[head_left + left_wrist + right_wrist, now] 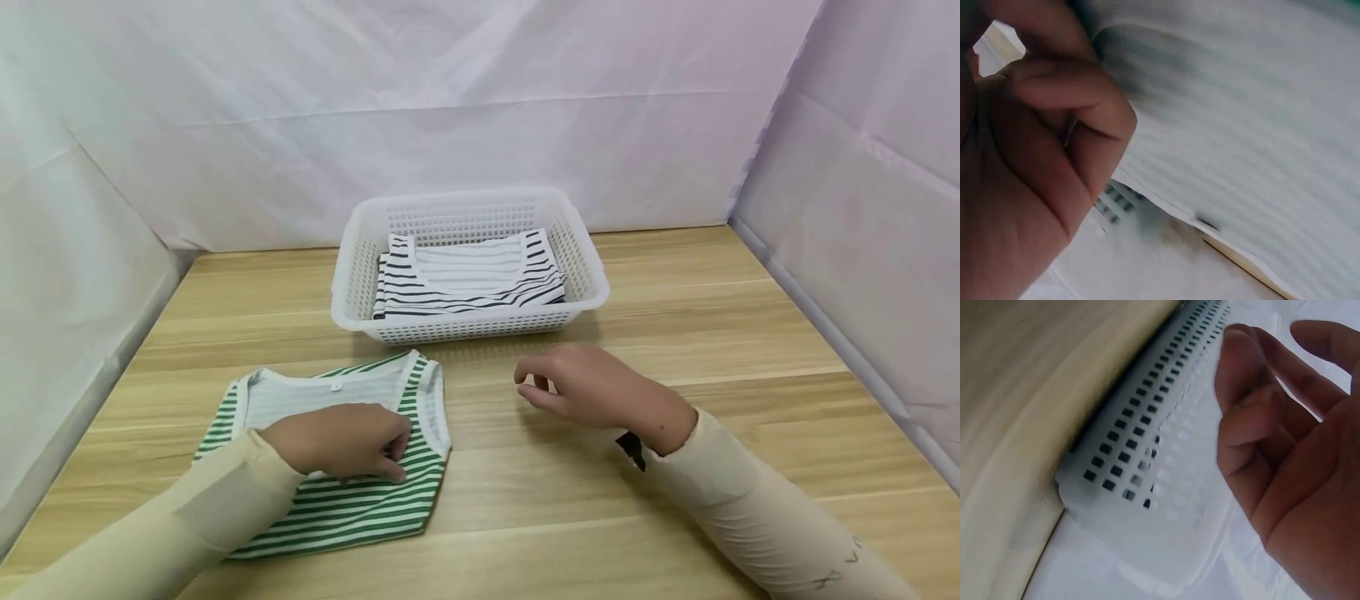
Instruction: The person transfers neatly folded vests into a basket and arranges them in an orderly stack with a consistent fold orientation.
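A green-and-white striped garment [360, 508] with white neck trim lies on the table at the left, partly covered by my left hand [348, 440] and sleeve. The left hand's fingers are bent; in the left wrist view that hand [1047, 119] is beside the pale cloth [1229, 119], and whether it pinches any fabric cannot be told. My right hand [592, 385] is over the wood in front of the basket's right end, holding nothing. Its fingers [1247, 419] hang loosely curled in the right wrist view, near the basket's perforated wall [1141, 425].
The white plastic basket [487, 325] stands at the back middle of the wooden table [525, 500]. Inside it lies folded clothing [465, 292] with black and white stripes. White sheeting [465, 100] hangs behind the table and along both sides.
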The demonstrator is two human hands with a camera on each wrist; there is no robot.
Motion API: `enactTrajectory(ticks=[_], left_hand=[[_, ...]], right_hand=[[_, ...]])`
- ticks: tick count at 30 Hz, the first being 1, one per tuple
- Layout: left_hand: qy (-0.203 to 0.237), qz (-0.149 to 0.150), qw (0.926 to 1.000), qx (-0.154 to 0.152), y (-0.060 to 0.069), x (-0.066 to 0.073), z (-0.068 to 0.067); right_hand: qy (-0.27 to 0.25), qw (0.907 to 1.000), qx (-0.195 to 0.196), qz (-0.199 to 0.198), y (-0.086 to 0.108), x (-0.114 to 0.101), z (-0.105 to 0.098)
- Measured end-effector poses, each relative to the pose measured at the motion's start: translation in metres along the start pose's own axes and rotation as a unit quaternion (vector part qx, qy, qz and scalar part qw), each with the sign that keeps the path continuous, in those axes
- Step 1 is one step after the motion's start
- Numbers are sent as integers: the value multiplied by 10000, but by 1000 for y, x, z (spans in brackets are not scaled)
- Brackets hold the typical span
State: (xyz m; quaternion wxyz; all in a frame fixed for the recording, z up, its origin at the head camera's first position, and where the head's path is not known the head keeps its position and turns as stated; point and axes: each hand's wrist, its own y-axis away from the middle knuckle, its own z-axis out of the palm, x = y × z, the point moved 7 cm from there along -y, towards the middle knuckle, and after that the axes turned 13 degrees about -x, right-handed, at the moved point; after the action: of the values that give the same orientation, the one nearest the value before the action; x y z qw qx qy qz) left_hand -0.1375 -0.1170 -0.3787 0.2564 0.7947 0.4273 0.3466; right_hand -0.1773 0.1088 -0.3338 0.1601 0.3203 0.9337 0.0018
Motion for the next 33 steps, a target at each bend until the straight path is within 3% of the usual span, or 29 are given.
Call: enactTrajectory(ticks=[3, 12, 22, 29, 33], left_hand=[[21, -56, 9999, -148, -10, 18, 0], [-1014, 323, 9942, -185, -49, 67, -6], [-1620, 679, 9843, -164, -84, 114, -13], [-1882, 867, 9783, 13, -99, 141, -21], [-1997, 907, 9756, 104, -104, 152, -23]], right_hand=[[-89, 9994, -282, 189, 1, 6, 1], [-539, 9914, -925, 746, 9, 29, 3], [-678, 9834, -1113, 1266, 17, 62, 2], [-884, 9822, -1086, 1250, 20, 73, 0], [-936, 9796, -1046, 1437, 23, 80, -1]])
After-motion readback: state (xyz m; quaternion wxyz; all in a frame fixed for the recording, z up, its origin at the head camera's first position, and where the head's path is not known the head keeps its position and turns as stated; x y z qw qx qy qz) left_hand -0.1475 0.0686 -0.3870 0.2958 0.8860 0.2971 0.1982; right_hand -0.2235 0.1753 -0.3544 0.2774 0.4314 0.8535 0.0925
